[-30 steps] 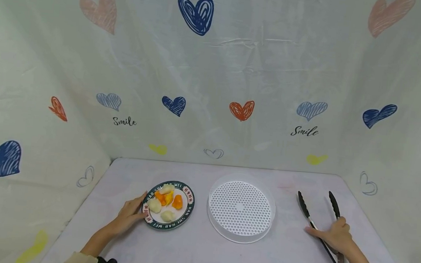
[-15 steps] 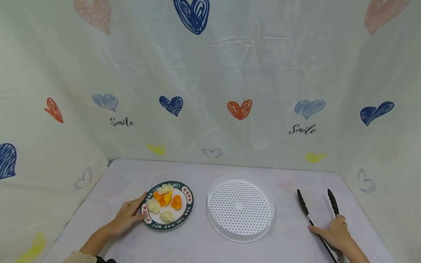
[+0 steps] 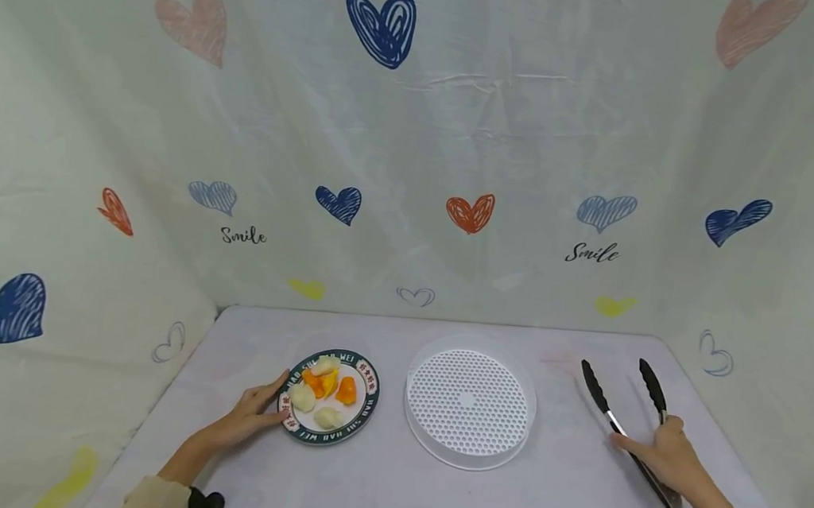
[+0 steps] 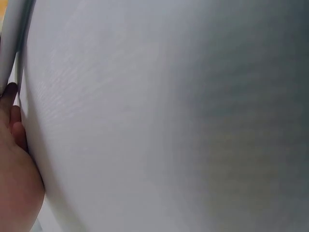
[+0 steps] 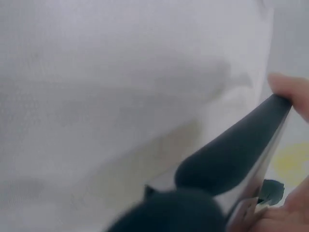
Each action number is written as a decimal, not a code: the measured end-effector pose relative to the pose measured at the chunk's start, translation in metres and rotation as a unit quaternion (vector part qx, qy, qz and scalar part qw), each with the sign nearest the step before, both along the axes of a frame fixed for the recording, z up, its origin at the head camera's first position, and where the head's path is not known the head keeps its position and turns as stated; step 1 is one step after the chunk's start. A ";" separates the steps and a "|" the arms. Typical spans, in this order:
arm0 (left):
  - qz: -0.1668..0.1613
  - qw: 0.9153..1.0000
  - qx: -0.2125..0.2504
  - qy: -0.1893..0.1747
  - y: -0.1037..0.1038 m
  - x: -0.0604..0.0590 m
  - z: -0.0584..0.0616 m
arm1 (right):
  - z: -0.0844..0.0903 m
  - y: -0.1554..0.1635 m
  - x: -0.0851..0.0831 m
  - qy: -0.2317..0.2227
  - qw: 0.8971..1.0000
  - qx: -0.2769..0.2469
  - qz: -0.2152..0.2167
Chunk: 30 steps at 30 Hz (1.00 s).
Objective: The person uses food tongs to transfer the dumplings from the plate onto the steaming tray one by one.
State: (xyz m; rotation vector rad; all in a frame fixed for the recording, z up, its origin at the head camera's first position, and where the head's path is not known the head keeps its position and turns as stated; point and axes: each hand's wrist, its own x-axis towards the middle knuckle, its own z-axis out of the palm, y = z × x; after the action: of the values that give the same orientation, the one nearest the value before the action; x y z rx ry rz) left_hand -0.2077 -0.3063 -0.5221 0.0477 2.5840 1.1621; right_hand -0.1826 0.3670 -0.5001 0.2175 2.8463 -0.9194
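Note:
A small plate (image 3: 362,416) with a dark green lettered rim holds several orange and pale food chunks (image 3: 324,395). My left hand (image 3: 256,411) touches the plate's left rim with its thumb and fingers. The left wrist view shows only part of that hand (image 4: 14,164) against white cloth. Black-tipped metal tongs (image 3: 620,414) lie open on the table at the right. My right hand (image 3: 658,451) lies over the tongs' arms and grips them. In the right wrist view a black tong tip (image 5: 231,154) is close up and blurred.
A round white perforated tray (image 3: 469,402) sits in the middle of the white table (image 3: 374,491), between plate and tongs. A heart-printed cloth (image 3: 416,143) forms the back and side walls around the table.
My right hand has slid a little back along the tongs, toward me. The left hand stays at the plate's rim. The head view has shifted slightly.

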 end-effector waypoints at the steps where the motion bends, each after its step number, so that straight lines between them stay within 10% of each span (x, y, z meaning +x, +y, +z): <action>1: -0.001 1.000 0.004 -0.002 -0.001 0.000 0.000 | 0.002 0.000 0.000 0.009 1.000 0.006 0.010; 30: -0.036 0.998 0.044 0.031 -0.008 -0.006 -0.001 | 0.061 -0.103 -0.002 0.152 0.983 -0.014 0.102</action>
State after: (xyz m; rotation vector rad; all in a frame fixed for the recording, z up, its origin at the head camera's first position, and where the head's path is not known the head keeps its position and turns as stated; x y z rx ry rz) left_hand -0.2141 -0.3138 -0.5231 0.1958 2.5597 1.2662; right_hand -0.1842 0.2636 -0.4394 -0.2351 3.0479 -1.0251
